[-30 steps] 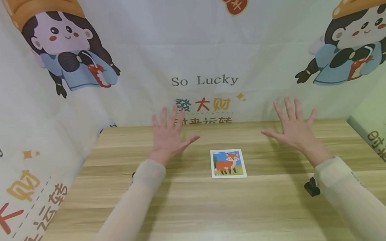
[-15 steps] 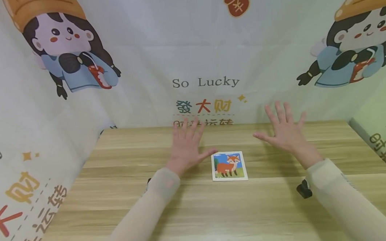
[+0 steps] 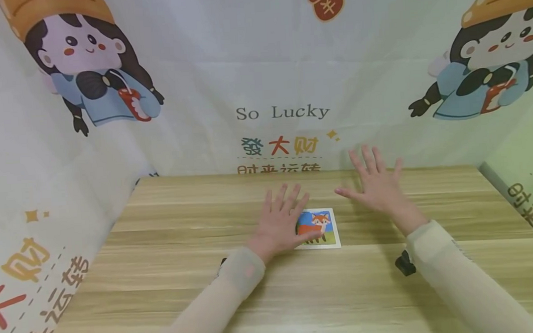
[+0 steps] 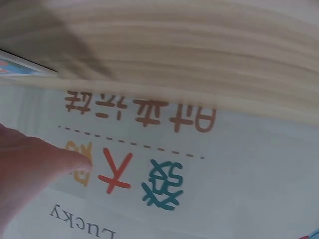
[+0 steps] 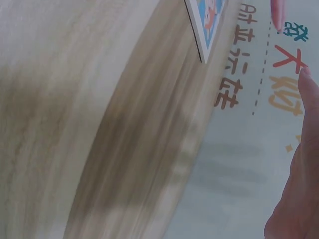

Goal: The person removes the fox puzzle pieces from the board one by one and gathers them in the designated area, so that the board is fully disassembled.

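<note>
A square picture board (image 3: 327,228) with a white border and an orange fox lies flat near the middle of the wooden table. My left hand (image 3: 276,230) has its fingers spread and overlaps the board's left side in the head view, its thumb across the fox. To the right of the board and farther back, my right hand (image 3: 380,189) is held with fingers apart and nothing in it. One corner of the board (image 4: 17,68) shows in the left wrist view. From the right wrist, the board (image 5: 212,20) appears at the top, with my right hand (image 5: 299,184) along the right edge.
The wooden table (image 3: 163,262) ends at a pale printed cloth (image 3: 190,90) hanging behind it and at both sides. A small black device (image 3: 405,264) sits at my right wrist, beside the sleeve (image 3: 457,267).
My left hand has moved right and toward me, from beside the board to over its left part. My right hand has shifted left, closer to the board. The board stays in place.
</note>
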The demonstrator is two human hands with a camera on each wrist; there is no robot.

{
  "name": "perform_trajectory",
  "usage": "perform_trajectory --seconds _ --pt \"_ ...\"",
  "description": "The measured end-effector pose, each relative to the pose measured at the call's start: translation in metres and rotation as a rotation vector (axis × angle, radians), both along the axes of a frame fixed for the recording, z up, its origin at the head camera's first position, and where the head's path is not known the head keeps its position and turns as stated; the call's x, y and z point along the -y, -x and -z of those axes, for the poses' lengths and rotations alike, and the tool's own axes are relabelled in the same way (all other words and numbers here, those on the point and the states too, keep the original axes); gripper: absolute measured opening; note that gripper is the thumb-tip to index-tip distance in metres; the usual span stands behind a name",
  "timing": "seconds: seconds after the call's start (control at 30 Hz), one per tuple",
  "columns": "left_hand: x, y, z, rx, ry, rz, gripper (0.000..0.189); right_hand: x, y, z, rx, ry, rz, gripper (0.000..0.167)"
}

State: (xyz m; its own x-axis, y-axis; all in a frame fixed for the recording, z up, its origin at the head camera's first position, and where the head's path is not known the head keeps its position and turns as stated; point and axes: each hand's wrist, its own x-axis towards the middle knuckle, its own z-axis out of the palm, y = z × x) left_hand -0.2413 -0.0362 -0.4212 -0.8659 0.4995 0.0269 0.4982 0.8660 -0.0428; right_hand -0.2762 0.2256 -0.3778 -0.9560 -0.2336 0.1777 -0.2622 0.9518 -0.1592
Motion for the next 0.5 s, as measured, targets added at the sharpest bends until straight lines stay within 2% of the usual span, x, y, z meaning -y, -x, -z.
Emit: perform_trajectory --seconds 0.2,0.33,0.5 --pt "-0.011 -0.010 0.009 0.075 0.035 0.076 0.096 0.011 0.000 0.008 0.026 0.006 -0.025 0.103" --pt "-0.018 -0.016 0.011 0.125 0.049 0.120 0.091 0.017 0.000 0.014 0.038 -0.003 -0.040 0.103" --pt "-0.023 -0.024 0.012 0.173 0.075 0.144 0.082 0.027 0.000 0.022 0.067 -0.009 -0.070 0.101"
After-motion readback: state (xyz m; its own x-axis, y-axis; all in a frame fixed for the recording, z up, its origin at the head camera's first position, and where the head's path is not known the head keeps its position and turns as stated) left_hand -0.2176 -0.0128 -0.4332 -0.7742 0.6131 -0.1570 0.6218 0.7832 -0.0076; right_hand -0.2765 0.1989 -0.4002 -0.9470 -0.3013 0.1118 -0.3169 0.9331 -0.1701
